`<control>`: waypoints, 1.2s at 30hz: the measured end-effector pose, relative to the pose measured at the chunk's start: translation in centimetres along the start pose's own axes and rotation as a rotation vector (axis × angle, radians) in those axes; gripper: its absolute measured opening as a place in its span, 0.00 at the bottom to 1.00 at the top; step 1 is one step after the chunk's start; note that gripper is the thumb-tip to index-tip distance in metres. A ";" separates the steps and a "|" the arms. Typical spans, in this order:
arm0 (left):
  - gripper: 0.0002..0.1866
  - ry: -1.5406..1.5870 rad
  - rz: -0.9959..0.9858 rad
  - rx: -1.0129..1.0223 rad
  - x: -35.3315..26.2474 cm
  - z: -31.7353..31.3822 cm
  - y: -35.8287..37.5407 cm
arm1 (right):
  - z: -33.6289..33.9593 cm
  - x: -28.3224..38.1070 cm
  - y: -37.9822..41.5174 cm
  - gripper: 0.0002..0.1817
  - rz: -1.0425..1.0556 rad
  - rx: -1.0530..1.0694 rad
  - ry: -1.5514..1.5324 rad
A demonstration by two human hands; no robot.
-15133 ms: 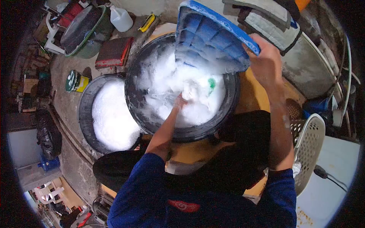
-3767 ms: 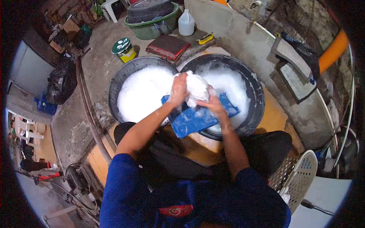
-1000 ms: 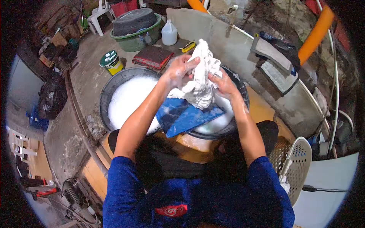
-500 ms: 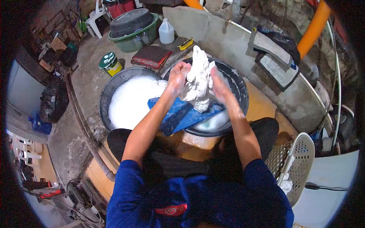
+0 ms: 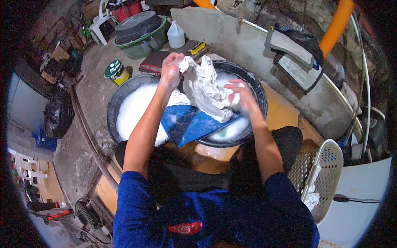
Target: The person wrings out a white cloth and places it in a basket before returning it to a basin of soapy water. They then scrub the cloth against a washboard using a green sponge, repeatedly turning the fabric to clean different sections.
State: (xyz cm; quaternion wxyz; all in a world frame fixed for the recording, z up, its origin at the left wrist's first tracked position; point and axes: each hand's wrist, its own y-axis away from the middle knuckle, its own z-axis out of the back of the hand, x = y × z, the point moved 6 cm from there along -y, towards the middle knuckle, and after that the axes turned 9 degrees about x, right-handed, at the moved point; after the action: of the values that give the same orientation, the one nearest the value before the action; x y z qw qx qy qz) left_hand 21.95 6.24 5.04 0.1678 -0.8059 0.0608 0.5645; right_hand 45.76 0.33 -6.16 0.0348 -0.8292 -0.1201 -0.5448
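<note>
My left hand [image 5: 171, 69] is closed on the upper left end of a wet, crumpled white cloth [image 5: 202, 89], raised above the tubs. At the cloth's right edge is my right hand [image 5: 245, 97], its upper fingers stretched out and a bit of cloth between thumb and fingers. Beneath the cloth, a blue washboard [image 5: 194, 124] lies slanted across the right black tub [image 5: 259, 101], which holds sudsy water. The left black tub [image 5: 112, 109] is full of thick white foam [image 5: 138, 111]. More white cloth [image 5: 178, 98] lies at the washboard's upper left.
Behind the tubs are a green-lidded container [image 5: 117, 71], a green basin [image 5: 144, 48], a white jug [image 5: 176, 35] and a yellow brush [image 5: 197, 48]. A low concrete wall [image 5: 231, 35] runs along the right. A beige laundry basket [image 5: 329, 177] with white cloth stands by my right knee.
My left hand has moved up and left, drawing the bunched cloth out wider. My right hand has shifted slightly right and lower, its fingers more parted. The view has tilted slightly.
</note>
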 end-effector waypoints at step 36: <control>0.17 -0.945 0.209 0.339 19.7 1.6 0.8 | -1.3 -11.8 0.4 0.18 0.188 -0.004 1.159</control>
State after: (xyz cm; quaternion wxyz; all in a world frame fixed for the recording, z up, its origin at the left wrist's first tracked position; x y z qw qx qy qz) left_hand 27.30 7.80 -13.98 0.2478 -0.4139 0.1493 0.8631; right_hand 40.21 -2.20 -16.38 0.1414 -0.4032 -0.0067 -0.9041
